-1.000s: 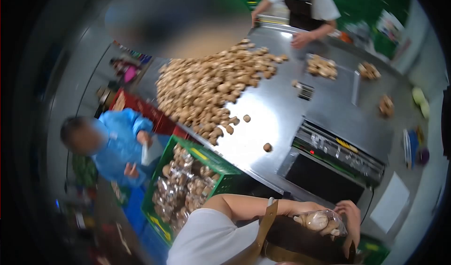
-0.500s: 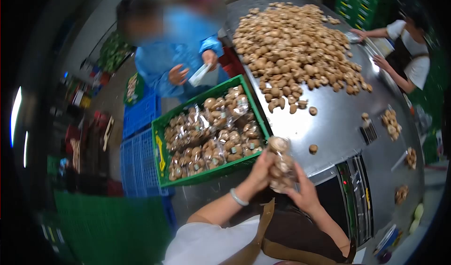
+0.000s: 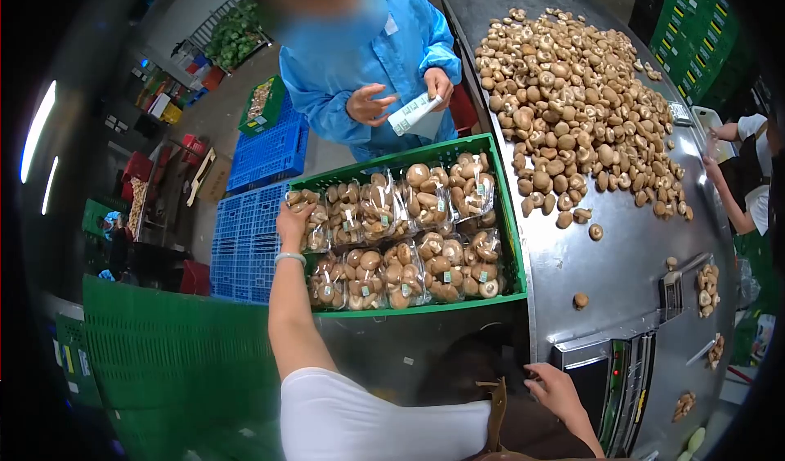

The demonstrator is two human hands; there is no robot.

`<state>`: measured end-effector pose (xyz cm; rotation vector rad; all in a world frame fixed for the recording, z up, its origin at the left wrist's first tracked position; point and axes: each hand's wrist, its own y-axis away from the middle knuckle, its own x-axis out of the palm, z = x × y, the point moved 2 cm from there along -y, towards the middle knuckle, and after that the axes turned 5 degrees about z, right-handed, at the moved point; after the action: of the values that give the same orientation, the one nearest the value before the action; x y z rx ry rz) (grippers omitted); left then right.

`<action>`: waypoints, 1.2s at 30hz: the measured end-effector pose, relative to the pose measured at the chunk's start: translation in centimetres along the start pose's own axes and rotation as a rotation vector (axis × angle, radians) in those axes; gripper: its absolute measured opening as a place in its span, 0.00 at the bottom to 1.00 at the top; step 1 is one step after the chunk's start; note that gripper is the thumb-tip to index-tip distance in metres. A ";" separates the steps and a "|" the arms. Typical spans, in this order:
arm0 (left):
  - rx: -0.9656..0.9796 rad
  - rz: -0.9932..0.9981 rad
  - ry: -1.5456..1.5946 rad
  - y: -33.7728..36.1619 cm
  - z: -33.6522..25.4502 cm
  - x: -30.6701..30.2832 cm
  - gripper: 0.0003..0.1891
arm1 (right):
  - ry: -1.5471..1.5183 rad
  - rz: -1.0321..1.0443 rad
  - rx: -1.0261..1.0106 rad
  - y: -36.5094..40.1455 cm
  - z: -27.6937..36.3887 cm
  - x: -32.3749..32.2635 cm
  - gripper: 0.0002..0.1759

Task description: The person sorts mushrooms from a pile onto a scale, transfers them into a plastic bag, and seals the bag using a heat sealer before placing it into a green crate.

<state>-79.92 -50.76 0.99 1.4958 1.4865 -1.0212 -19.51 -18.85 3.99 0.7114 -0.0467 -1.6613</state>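
My left hand [image 3: 293,223] reaches into the left end of the green crate [image 3: 417,305], its fingers around a clear-wrapped pack of mushrooms [image 3: 316,237]. Two rows of similar packs fill the crate, many with small green-and-white labels. Some of the held pack is hidden by my fingers. Near the front of the wrapping machine [image 3: 585,353], my right hand [image 3: 558,392] hovers with loosely bent fingers apart and nothing in it.
A large heap of loose mushrooms [image 3: 572,93] covers the back of the steel table [image 3: 564,256]. Across the crate, a person in blue [image 3: 368,76] holds a label sheet [image 3: 415,114]. Blue pallets [image 3: 245,240] lie left. Another person [image 3: 744,166] works at right.
The pack held between both hands has gone left into the crate with my left hand. My right hand has let go and dropped lower. The view has shifted left.
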 end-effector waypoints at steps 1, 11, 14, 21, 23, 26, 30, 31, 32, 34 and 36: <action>0.015 0.023 -0.008 -0.3 0.0 0.9 0.41 | 0.021 0.007 0.015 -0.1 0.1 0.1 0.18; 0.472 -0.405 -0.262 0.6 2.3 8.6 0.29 | 0.460 -0.023 -0.074 -0.5 -0.5 -0.3 0.15; 0.260 0.106 0.293 -3.5 6.5 10.6 0.22 | 0.508 -0.052 -0.059 0.3 -1.4 -0.8 0.14; 0.750 -0.475 0.668 14.7 -20.8 5.4 0.11 | 0.482 -0.169 0.045 5.4 -5.6 -2.0 0.11; 1.146 -0.259 0.674 23.3 -29.6 7.6 0.09 | 0.445 -0.185 0.073 7.4 -7.2 -2.1 0.11; 1.488 0.195 0.594 34.3 -43.2 13.5 0.15 | 0.263 -0.217 0.113 11.0 -9.0 -4.8 0.14; 1.182 1.223 0.782 49.3 -57.7 26.8 0.23 | 0.006 -0.564 0.184 16.7 -13.6 -10.1 0.16; 1.313 1.320 0.728 53.3 -61.0 28.8 0.23 | 0.008 -0.698 0.196 18.0 -15.3 -11.5 0.15; 1.307 1.441 0.607 57.0 -64.2 31.0 0.25 | 0.011 -0.831 0.205 19.4 -17.3 -13.0 0.15; 1.407 1.479 0.486 63.0 -69.7 35.6 0.27 | -0.113 -1.022 0.294 22.1 -21.3 -16.4 0.12; 1.275 1.564 0.493 68.0 -74.5 38.9 0.31 | -0.292 -1.250 0.320 23.9 -27.0 -19.9 0.13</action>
<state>-10.85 31.86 -7.92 2.9820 -0.6733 -0.4336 15.20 3.08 0.36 0.7754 -0.0860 -3.0018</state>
